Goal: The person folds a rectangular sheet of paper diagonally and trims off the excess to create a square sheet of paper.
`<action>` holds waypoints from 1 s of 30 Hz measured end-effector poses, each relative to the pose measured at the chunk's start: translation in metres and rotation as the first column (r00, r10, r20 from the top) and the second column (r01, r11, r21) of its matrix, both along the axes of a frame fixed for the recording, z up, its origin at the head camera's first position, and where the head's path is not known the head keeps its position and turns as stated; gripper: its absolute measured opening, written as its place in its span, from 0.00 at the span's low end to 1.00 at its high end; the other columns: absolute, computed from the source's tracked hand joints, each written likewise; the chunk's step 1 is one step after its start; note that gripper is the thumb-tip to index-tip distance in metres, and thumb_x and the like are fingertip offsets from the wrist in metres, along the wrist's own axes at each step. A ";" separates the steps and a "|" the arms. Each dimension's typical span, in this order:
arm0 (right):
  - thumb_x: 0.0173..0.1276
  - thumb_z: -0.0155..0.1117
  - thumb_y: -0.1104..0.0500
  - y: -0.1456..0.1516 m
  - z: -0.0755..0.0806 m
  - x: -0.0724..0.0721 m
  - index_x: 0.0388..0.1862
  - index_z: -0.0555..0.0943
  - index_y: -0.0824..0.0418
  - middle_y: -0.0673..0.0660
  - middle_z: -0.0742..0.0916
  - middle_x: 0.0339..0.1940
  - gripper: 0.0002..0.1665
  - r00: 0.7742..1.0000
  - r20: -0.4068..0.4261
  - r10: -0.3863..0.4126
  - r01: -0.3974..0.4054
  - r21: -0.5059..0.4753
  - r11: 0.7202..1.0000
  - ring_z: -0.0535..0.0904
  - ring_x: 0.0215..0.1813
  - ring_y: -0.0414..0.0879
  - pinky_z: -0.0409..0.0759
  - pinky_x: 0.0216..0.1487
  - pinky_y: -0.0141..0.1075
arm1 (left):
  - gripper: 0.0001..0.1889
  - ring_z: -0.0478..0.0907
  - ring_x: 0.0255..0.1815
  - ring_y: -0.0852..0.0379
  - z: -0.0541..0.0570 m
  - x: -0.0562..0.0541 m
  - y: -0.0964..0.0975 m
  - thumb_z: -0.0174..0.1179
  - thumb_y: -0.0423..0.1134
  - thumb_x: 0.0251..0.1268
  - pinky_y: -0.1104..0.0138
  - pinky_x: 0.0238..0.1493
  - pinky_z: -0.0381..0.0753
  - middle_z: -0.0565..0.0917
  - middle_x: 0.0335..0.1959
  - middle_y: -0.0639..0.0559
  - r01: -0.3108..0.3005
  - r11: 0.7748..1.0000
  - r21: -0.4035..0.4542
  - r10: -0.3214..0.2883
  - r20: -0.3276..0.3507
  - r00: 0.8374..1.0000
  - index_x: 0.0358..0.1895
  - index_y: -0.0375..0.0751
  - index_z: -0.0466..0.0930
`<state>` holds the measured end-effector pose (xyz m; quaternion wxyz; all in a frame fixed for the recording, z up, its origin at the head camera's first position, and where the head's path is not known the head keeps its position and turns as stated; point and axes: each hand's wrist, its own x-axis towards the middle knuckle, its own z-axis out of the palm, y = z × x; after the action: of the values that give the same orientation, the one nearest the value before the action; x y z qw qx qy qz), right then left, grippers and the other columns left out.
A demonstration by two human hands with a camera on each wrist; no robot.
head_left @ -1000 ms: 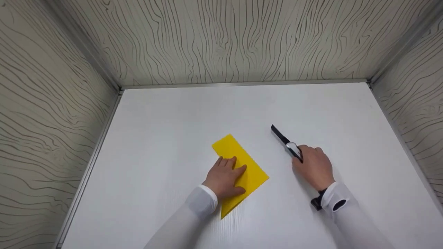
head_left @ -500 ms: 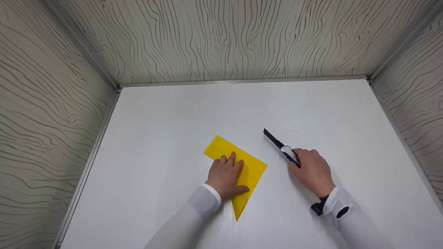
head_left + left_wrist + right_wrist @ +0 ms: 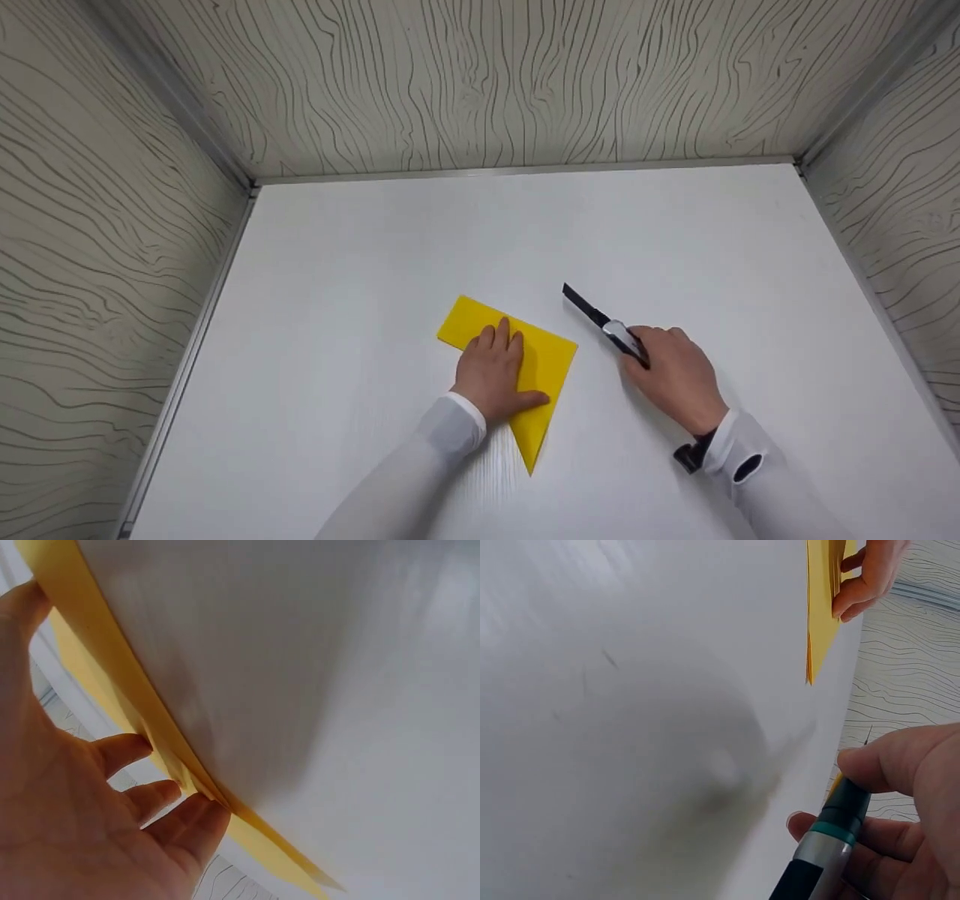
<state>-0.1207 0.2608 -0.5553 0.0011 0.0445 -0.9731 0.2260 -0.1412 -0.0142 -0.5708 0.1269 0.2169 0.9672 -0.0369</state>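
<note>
1. The yellow folded sheet point(image 3: 549, 361) lies on the white tabletop point(image 3: 337, 300), near its middle.
2. The left hand point(image 3: 491, 375) rests flat upon this sheet; its grip is spread, with the thumb standing apart.
3. The right hand point(image 3: 675, 375) holds a cutter knife point(image 3: 616, 331); its grip is curled around the handle.
4. The dark blade point(image 3: 580, 301) points toward the far left, near the sheet but not touching it.

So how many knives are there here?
1: the knife in the right grip, its blade apart from the paper. Anything under the paper would be hidden.
</note>
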 end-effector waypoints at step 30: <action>0.67 0.68 0.56 -0.001 -0.002 0.008 0.58 0.83 0.65 0.50 0.81 0.29 0.23 0.999 0.039 0.000 0.001 -0.013 1.000 0.71 0.34 0.49 0.69 0.32 0.39 | 0.41 0.67 0.59 0.48 -0.017 -0.008 0.000 0.42 0.79 0.65 0.58 0.71 0.66 0.71 0.58 0.46 0.055 0.998 0.023 -0.051 -0.168 0.984 0.59 0.46 0.71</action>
<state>-0.1122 0.2601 -0.5574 -0.0176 0.0398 -0.9714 0.2334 -0.1495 -0.0142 -0.5877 0.0411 0.2404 0.9687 -0.0451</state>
